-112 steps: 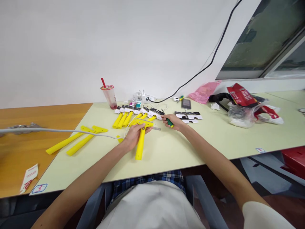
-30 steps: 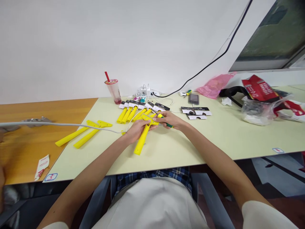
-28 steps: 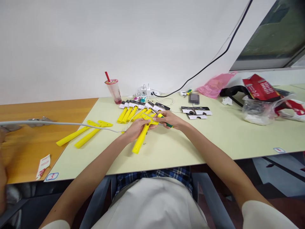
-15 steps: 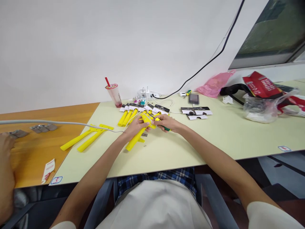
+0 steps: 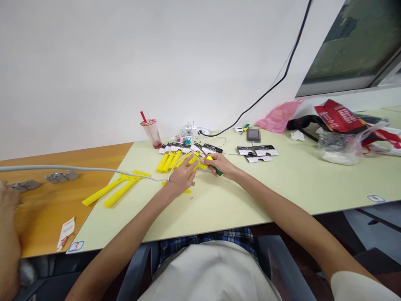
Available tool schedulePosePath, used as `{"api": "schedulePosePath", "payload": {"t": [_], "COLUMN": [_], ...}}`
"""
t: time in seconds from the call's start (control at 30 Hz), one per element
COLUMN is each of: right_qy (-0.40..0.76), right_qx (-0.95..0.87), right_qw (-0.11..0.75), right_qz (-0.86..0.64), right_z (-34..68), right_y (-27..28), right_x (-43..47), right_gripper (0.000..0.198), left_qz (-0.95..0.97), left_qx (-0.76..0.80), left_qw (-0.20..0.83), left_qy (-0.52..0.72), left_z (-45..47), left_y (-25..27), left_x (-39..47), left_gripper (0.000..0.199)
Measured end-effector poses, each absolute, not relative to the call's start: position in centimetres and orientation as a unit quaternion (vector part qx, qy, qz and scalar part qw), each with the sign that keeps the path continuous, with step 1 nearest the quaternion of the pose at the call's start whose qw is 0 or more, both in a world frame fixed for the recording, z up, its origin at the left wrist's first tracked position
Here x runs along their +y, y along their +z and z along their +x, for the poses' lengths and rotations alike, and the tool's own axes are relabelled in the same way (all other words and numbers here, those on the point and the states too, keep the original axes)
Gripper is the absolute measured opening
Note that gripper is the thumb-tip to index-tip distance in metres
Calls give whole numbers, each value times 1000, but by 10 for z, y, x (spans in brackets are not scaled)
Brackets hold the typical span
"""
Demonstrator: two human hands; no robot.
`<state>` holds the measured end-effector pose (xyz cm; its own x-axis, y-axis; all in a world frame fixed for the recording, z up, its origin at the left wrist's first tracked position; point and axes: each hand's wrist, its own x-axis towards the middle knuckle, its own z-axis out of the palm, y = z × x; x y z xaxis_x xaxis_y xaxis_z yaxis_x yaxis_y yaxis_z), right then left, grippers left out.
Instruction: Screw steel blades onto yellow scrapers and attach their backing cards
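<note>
In my right hand (image 5: 223, 164) is a screwdriver (image 5: 216, 170) with a green and yellow handle, its shaft pointing up and left. My left hand (image 5: 181, 175) is closed around a yellow plastic piece (image 5: 202, 165), which shows between the two hands; most of it is hidden by the fingers. Another yellow part (image 5: 187, 191) lies on the table under my left hand, mostly covered. A tiny metal bit (image 5: 191, 198) lies just in front. Beyond the left hand, several yellow handles (image 5: 169, 162) with black and white cards (image 5: 176, 147) lie in a row.
A joined pair of yellow handles (image 5: 120, 193) lies to the left. A grey cable (image 5: 94, 169) crosses to my left hand. A drink cup (image 5: 153, 133), a power strip (image 5: 200, 131), more cards (image 5: 257, 151) and bags (image 5: 340, 144) stand along the back. Another person's hand (image 5: 8, 196) is at far left.
The yellow piece has been turned, so its long handle no longer points toward me. My left hand has shifted over it, fingers reaching farther right. The right hand still holds the screwdriver.
</note>
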<state>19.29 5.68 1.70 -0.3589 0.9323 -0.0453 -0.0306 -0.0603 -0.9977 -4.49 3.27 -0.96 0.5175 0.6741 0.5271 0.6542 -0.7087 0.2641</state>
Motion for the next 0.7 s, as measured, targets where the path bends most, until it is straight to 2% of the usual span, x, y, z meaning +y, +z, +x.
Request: {"api": "schedulePosePath", "payload": {"t": [0.13, 0.23, 0.37, 0.57, 0.7], "right_qy": [604, 605, 614, 606, 600], "right_qx": [-555, -556, -552, -574, -573], "right_qw": [409, 413, 416, 408, 428], "right_qz": [-400, -393, -380, -370, -360], "right_z": [193, 193, 193, 191, 191], "right_y": [18, 18, 20, 23, 22], "right_x": [55, 55, 54, 50, 52], "right_gripper": [50, 48, 48, 49, 53], "left_qz": [877, 858, 830, 824, 773], "left_qx": [383, 374, 367, 381, 381], "left_qw": [24, 107, 197, 207, 268], "left_qy": [291, 335, 371, 366, 430], "left_z": [-43, -44, -46, -47, -44], "left_y": [-11, -5, 3, 7, 14], "left_x": [37, 35, 30, 21, 17], "left_gripper": [46, 37, 37, 32, 27]}}
